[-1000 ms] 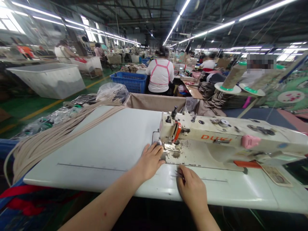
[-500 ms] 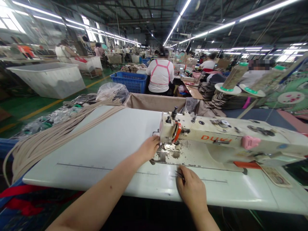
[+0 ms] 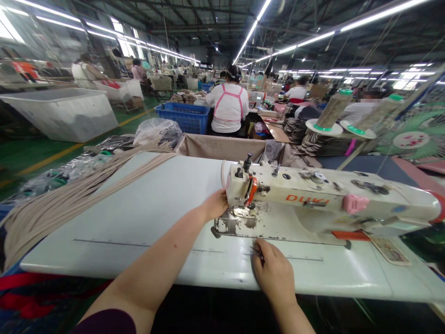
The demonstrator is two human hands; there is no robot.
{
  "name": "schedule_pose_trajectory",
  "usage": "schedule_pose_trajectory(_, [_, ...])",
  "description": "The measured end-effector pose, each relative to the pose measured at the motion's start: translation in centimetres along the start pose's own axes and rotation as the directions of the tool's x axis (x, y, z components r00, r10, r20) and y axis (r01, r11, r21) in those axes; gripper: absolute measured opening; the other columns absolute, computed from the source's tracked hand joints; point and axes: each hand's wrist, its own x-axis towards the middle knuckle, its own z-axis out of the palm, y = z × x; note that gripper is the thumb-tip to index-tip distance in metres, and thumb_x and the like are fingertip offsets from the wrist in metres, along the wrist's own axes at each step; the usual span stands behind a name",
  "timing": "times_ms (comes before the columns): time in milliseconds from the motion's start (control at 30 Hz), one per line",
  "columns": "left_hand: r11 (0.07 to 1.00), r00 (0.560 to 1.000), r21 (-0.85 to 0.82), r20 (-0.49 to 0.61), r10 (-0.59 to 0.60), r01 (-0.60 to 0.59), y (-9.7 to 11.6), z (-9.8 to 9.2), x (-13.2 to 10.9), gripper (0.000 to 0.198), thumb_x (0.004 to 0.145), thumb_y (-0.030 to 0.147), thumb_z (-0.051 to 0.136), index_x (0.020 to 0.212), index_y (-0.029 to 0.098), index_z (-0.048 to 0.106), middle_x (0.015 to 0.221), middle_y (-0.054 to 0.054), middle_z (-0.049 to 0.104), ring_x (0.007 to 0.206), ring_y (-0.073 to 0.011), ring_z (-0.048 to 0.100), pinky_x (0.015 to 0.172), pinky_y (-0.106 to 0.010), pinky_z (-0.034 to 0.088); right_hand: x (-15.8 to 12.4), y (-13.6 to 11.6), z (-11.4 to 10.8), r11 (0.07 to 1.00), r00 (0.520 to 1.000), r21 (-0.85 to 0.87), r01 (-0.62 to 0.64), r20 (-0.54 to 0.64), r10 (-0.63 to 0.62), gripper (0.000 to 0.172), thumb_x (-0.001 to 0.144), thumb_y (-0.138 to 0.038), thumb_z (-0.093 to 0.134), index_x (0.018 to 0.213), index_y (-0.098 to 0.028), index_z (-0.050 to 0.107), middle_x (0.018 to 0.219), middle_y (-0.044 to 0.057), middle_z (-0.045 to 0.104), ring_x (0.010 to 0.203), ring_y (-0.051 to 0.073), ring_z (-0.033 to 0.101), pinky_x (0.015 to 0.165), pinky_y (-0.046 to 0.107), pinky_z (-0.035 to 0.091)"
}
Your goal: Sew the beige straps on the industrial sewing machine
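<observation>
My left hand point(image 3: 216, 204) reaches to the needle end of a white sewing machine point(image 3: 274, 185), fingers bent and partly hidden behind the machine head. A thin beige fabric strip point(image 3: 223, 172) curves up from these fingers along the head's left side; the grip itself is only partly seen. The metal presser area point(image 3: 243, 212) lies just right of the fingertips. My right hand point(image 3: 274, 269) rests closed on the table's front part, below the machine bed. Dark thread snips point(image 3: 257, 252) poke out from its thumb side, points to the left.
A thick bundle of beige strips point(image 3: 69, 195) hangs over the left of the white table point(image 3: 167, 199). Behind stands a fabric-lined bin point(image 3: 222, 147). Thread cones point(image 3: 333, 111) stand at right. A co-worker in white point(image 3: 229, 106) sits ahead, beside a blue crate point(image 3: 184, 118).
My left hand has shifted slightly up and farther behind the machine head, and a beige strip now stands up beside it. The view has turned a little. My right hand stays put.
</observation>
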Motion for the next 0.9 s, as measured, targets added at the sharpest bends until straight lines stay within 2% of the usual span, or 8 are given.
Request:
schedule_pose_trajectory(200, [0.997,0.997,-0.030,-0.011,-0.072,0.072,-0.2,-0.5,-0.6,0.032,0.102,0.027,0.048,0.124,0.022,0.071,0.131,-0.007,0.070,0.126,-0.0232,0.060,0.114,-0.038,0.045,0.1,0.0,-0.1,1.000,0.999,0.005,0.030,-0.028,-0.030,0.024,0.088,-0.014,0.049,0.108,-0.019,0.061,0.091,0.007,0.074,0.079,0.022,0.068,0.074,0.032,0.051])
schedule_pose_trajectory(400, [0.989,0.989,-0.011,0.016,-0.149,0.149,0.2,-1.7,-2.3,0.011,0.089,0.027,0.070,0.090,0.023,0.079,0.103,-0.005,0.077,0.101,-0.0245,0.068,0.101,-0.041,0.049,0.1,0.0,0.0,1.000,1.000,0.014,0.022,-0.010,-0.022,0.023,0.088,-0.014,0.051,0.107,-0.018,0.061,0.089,0.006,0.073,0.078,0.022,0.066,0.074,0.032,0.050])
schedule_pose_trajectory(633, [0.964,0.966,-0.054,0.027,-0.259,0.260,1.6,-2.3,-2.7,0.008,0.085,0.017,0.071,0.085,0.022,0.078,0.099,-0.002,0.075,0.098,-0.0188,0.068,0.091,-0.029,0.051,-0.2,0.1,0.2,1.000,1.000,-0.009,0.010,-0.006,-0.010,0.025,0.087,-0.014,0.051,0.109,-0.018,0.062,0.089,0.006,0.072,0.079,0.022,0.066,0.073,0.032,0.048])
schedule_pose_trajectory(800, [0.928,0.932,-0.080,0.025,-0.362,0.363,3.6,-2.0,-3.8,0.008,0.087,0.018,0.069,0.081,0.021,0.075,0.091,0.000,0.069,0.079,-0.0134,0.065,0.071,-0.024,0.050,-0.2,0.0,0.2,1.000,1.000,-0.011,0.012,-0.006,-0.012,0.024,0.088,-0.015,0.051,0.110,-0.018,0.062,0.089,0.006,0.073,0.080,0.023,0.065,0.075,0.032,0.048])
schedule_pose_trajectory(900, [0.909,0.912,-0.084,0.001,-0.409,0.408,4.8,-1.6,-4.6,0.011,0.087,0.015,0.066,0.083,0.021,0.074,0.090,0.000,0.066,0.078,-0.0125,0.063,0.070,-0.024,0.047,-0.3,0.0,0.2,1.000,1.000,-0.002,-0.003,0.012,0.003,0.026,0.087,-0.013,0.052,0.110,-0.018,0.062,0.089,0.005,0.072,0.080,0.022,0.065,0.075,0.032,0.047])
